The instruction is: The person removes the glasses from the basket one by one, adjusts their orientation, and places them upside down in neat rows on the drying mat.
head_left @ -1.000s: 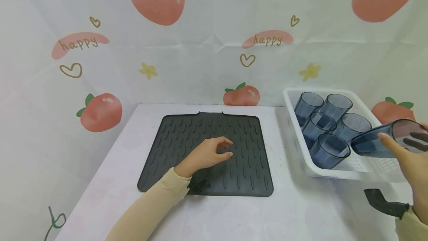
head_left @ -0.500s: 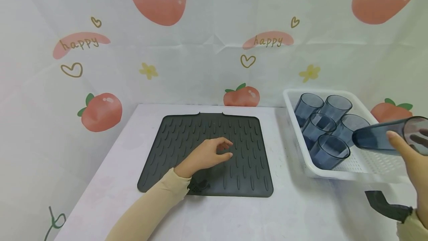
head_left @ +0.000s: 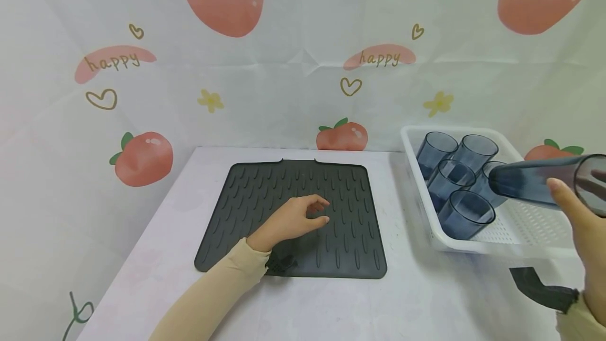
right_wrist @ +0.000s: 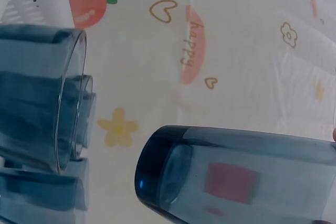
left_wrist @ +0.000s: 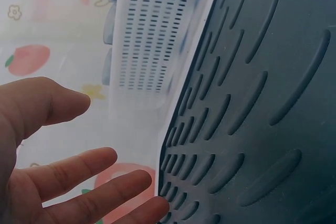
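My right hand (head_left: 584,236), at the right edge of the head view, grips a blue see-through drinking glass (head_left: 532,179). The glass lies nearly sideways above a white basket (head_left: 456,245), its base to the left and its rim towards the hand. Only a bit of that hand shows in the right wrist view, where the glass (right_wrist: 283,177) fills the lower right. Several matching glasses (head_left: 466,214) stand tilted in the basket's left part. Over a black ridged drying mat (head_left: 352,249) hovers my left hand (head_left: 294,217), fingers loosely bent, holding nothing.
The mat lies flat on a pale table (head_left: 293,309), left of the basket. Behind both hangs a white backdrop (head_left: 265,120) printed with fruit, hearts and flowers. The basket's perforated floor (head_left: 525,222) shows beneath the held glass.
Over the last second the held glass has risen and tipped its base upward, most recently shifting slightly left and covering more of one basket glass. The left hand has stayed in place.
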### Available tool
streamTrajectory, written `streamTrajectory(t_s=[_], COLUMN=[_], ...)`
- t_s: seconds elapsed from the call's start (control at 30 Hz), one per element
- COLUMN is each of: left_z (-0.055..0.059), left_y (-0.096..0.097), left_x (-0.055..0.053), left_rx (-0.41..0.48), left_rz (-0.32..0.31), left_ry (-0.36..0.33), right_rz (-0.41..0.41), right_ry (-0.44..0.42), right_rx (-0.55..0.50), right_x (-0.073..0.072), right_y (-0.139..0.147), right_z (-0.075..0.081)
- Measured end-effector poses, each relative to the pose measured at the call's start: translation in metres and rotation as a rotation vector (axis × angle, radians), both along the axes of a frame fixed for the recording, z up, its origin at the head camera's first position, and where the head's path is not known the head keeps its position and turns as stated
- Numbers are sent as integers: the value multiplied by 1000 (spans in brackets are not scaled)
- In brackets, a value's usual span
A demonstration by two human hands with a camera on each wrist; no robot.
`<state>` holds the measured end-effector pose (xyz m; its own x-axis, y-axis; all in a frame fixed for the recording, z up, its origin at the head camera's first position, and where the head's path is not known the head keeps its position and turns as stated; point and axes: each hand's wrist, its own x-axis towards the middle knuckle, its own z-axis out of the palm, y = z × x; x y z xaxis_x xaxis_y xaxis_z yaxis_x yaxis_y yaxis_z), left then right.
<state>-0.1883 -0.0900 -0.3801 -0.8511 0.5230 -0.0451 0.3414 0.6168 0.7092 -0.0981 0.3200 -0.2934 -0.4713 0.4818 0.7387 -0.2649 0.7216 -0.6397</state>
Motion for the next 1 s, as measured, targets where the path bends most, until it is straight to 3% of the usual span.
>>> streamTrajectory(t_s=[0.27, 0.37, 0.57, 0.7, 0.87, 1.0], left_z=[-2, -2, -3, -4, -4, -4], left_y=[1, 1, 2, 2, 2, 2], left_x=[-1, -1, 0, 0, 0, 0], left_rx=[-8, -4, -4, -8, -7, -9], left_rz=[6, 5, 4, 2, 1, 1], left_ry=[6, 5, 5, 3, 4, 1], right_rz=[-6, 54, 138, 259, 506, 595], right_ry=[-53, -72, -104, -21, 153, 177], right_rx=[-56, -138, -200, -239, -333, -410], right_x=[0, 0, 4, 2, -2, -3], right_y=[-18, -26, -38, -43, -48, -54], right_z=[5, 7, 10, 6, -1, -4])
